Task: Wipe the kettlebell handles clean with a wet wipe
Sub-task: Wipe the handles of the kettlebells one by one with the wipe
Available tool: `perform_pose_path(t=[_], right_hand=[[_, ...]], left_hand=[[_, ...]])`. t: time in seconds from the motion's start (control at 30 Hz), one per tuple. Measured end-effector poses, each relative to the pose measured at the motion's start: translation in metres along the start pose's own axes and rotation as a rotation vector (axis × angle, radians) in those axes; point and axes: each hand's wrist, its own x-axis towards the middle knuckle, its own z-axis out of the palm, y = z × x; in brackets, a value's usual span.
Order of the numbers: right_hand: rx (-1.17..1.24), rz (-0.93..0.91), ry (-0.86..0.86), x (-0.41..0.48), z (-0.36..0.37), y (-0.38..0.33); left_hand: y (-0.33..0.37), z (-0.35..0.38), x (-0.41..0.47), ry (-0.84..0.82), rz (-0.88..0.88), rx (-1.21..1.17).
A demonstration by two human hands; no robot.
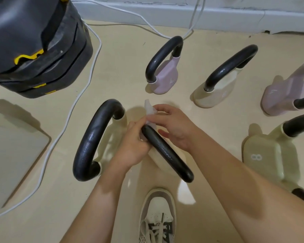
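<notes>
Black handle (165,151) | white wet wipe (148,108) at its end | left hand (135,146), right hand (177,128) pinch it

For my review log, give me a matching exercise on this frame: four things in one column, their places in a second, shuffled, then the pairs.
Things:
1. wet wipe
2. sneaker
3. white cable
4. kettlebell marked 8

Places:
A. at the right, pale green body
B. bottom centre, on the floor
C. held by the left hand and right hand at the far end of a black handle
D. trailing at the left, past the black and yellow stack

Pairs: 1-C, 2-B, 3-D, 4-A
</notes>
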Motion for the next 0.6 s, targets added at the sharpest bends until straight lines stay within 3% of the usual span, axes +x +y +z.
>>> perform_pose_path(t=[0.2,0.3,0.6], right_hand=[[0.281,-0.182,0.170,-0.001,-0.019,0.006],[0.316,-0.207,0.117,-0.014,-0.034,0.015],[-0.472,-0.210,-0.022,-0.041,-0.038,0.039]], left_hand=[[0.011,-0.005,-0.007,0.088,0.027,-0.184],[0.001,-0.006,-0.016,0.135,-0.002,-0.252],[-0.006,0.021,-0.021,0.363,-0.114,-0.265]])
